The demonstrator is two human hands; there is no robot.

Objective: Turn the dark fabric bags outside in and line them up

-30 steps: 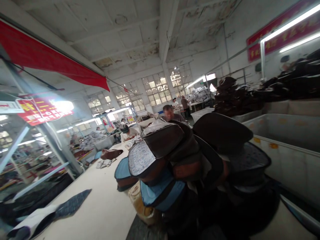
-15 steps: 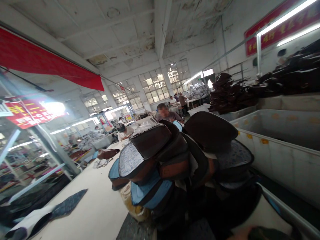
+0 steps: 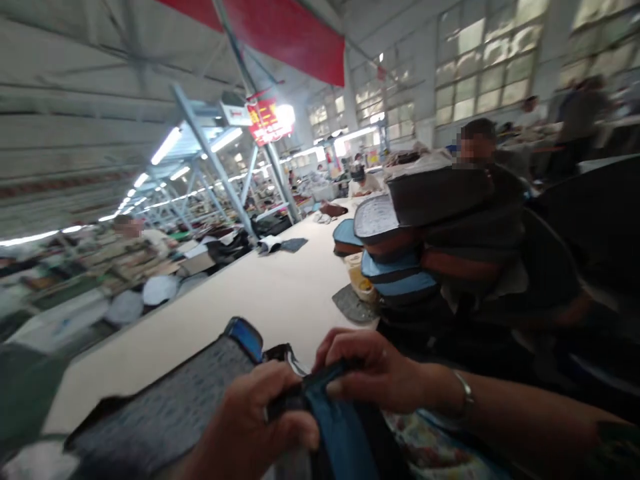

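My left hand [image 3: 260,413] and my right hand [image 3: 375,367] are close together at the bottom of the head view. Between them is a blue and black sewn fabric piece [image 3: 345,430], its upper edge pinched by my right thumb and fingers. The left thumb and fingers close on the same piece from the other side. To the left, a grey padded panel [image 3: 170,393] with a dark speckled pattern lies on the pale table [image 3: 280,293]. A blue-lined flap [image 3: 246,339] rises from its far end.
A tall stack of dark sewn pieces [image 3: 450,220] with blue and brown sides stands on the right. Beside it are a yellowish container [image 3: 363,277] and a grey fabric scrap [image 3: 353,303]. A person [image 3: 477,143] is behind the stack. Metal posts [image 3: 205,153] stand beyond the table.
The view has swung to the left, so the stack lies further right and the white bins have left the picture. Both my hands and the blue and black piece have come into view.
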